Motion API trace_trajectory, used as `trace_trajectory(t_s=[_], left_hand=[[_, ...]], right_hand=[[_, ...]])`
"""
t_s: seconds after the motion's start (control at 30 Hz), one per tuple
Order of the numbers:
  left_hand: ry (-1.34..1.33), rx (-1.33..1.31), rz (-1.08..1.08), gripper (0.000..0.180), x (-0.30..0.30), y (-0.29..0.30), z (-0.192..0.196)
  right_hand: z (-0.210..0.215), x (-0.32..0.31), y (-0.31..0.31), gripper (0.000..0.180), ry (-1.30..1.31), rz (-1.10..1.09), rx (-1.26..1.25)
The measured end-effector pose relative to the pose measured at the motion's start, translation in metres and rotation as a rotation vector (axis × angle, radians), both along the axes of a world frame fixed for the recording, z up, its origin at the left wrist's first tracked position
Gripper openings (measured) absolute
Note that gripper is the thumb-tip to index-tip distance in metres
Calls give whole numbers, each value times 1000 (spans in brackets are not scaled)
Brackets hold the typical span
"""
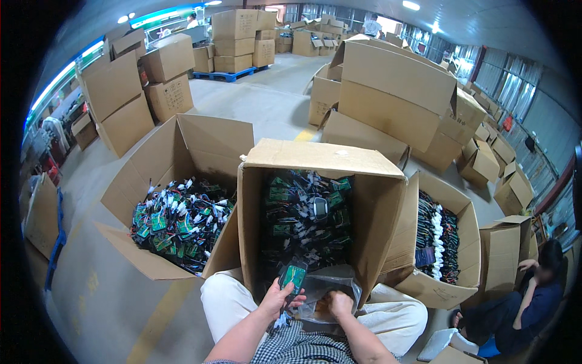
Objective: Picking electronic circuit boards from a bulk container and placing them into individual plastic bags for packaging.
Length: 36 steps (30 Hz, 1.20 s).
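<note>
My left hand (280, 298) holds a small green circuit board (294, 276) with wires, lifted just in front of a tall open cardboard box (370, 200) that rests tipped toward my lap. The box is packed with several more green boards and black, white-tipped wire bundles (303, 218). My right hand (338, 301) is closed on a clear plastic bag (327, 284) at the box's lower edge. Both forearms come up from the lower edge, over white trousers and a checked shirt.
A second open box (182, 151) of similar wired boards stands at the left, a third (464, 230) at the right. A seated person (527, 297) is at the lower right. Stacked cartons (394, 91) surround a concrete floor, with pallets of boxes (233, 42) at the back.
</note>
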<state>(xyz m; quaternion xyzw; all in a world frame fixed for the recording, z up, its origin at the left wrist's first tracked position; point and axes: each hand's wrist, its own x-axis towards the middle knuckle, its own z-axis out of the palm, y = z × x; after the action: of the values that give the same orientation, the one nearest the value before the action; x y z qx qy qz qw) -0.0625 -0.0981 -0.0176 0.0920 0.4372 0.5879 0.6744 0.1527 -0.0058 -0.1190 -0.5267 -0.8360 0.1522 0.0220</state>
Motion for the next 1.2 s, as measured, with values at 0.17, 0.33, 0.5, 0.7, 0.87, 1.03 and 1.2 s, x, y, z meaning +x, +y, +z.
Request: trace_trajectory(t_s=[0.17, 0.33, 0.5, 0.7, 0.87, 1.03, 1.2], left_hand=[[-37, 47, -76, 37, 8, -3, -3], [-145, 165, -285, 47, 24, -5, 10], [-219, 175, -280, 47, 31, -15, 16], [-498, 353, -193, 43, 28, -39, 14], [-332, 359, -161, 47, 36, -46, 29], [-387, 308, -179, 43, 30, -27, 13], [-444, 281, -181, 46, 27, -20, 10]], right_hand=[[38, 2, 8, 17, 452, -147, 16], [103, -15, -2, 18, 670, 7, -209], [108, -9, -11, 13, 627, 62, -46], [118, 4, -31, 9, 1480, -329, -996], [119, 1, -37, 11, 1247, -181, -701], [148, -12, -24, 12, 1287, -170, -804], [136, -20, -16, 10, 1250, -215, -895]])
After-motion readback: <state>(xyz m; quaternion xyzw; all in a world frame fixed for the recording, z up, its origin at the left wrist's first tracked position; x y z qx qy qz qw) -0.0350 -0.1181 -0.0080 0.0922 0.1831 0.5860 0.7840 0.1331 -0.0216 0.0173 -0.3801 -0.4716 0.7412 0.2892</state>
